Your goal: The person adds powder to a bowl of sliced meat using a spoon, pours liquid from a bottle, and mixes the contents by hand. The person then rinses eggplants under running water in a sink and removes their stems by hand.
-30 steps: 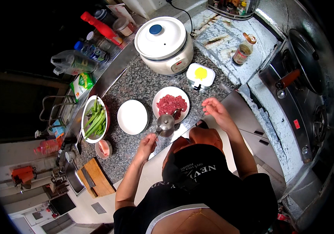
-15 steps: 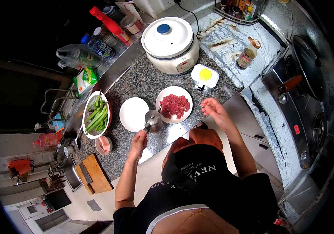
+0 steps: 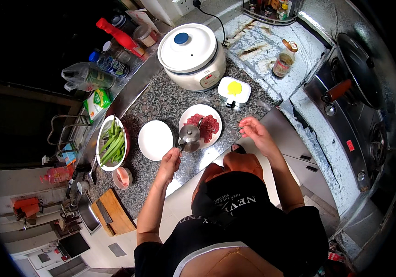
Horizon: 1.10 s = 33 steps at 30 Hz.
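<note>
My left hand (image 3: 170, 163) is closed around the dark handle of a small lidded pot with a spout (image 3: 192, 146), perhaps an oil pot. It hangs over the near left rim of a white plate (image 3: 217, 137), spout toward the chopped red meat (image 3: 210, 125) on it. The pot hides part of the meat; whether anything flows out cannot be made out. My right hand (image 3: 256, 133) hovers right of the meat plate, fingers loosely bent and apart, holding nothing visible. A bare white plate (image 3: 155, 141) lies just left of the pot.
Left stand a white basket (image 3: 102, 158) of green vegetable pieces, a small bowl with pale pink meat (image 3: 122, 177) and a cutting board (image 3: 121, 213) with a knife. Behind are a white cooker (image 3: 189, 53) and a white box with a yellow mark (image 3: 235, 91). Right are a bottle (image 3: 283, 62) and wok (image 3: 358, 69).
My left hand has carried the pot rightward, bringing its spout over the meat. My right hand stays nearly still. The view has shifted slightly.
</note>
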Motion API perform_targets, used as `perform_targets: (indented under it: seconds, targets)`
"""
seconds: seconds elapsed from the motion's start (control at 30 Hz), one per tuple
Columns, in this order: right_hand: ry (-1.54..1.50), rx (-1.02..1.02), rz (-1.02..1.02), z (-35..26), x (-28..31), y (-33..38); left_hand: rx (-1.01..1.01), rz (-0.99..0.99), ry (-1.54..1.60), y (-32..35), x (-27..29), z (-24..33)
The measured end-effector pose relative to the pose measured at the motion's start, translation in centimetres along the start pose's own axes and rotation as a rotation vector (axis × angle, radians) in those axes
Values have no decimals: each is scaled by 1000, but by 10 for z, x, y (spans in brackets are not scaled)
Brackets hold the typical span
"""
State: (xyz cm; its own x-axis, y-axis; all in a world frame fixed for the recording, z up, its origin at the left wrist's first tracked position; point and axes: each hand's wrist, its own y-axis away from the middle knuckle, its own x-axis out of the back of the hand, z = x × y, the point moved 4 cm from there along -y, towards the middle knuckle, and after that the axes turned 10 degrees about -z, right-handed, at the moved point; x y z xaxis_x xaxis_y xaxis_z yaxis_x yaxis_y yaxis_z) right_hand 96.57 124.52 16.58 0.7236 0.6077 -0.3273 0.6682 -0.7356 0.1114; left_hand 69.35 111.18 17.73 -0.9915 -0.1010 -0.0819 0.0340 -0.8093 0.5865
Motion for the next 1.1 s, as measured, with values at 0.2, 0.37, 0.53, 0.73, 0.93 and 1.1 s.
perform_targets:
  seconds: [0.2, 0.37, 0.53, 0.73, 0.93, 1.1]
  targets:
    - [3, -17, -13, 3, 0, -2, -58, 24, 172, 15, 5, -16]
    - [-1, -28, -36, 3, -7, -10, -245, 24, 331, 24, 11, -20]
    - [-22, -43, -75, -1, -10, -20, -398, 50, 456, 7, 23, -11]
    - [2, -80, -74, -2, 0, -26, -476, 247, 587, -64, 59, 0]
    - [40, -155, -99, 17, 13, -20, -499, 279, 631, -149, 94, 6]
    - [22, -268, -153, 50, 8, -17, -461, 325, 680, -200, 106, 3]
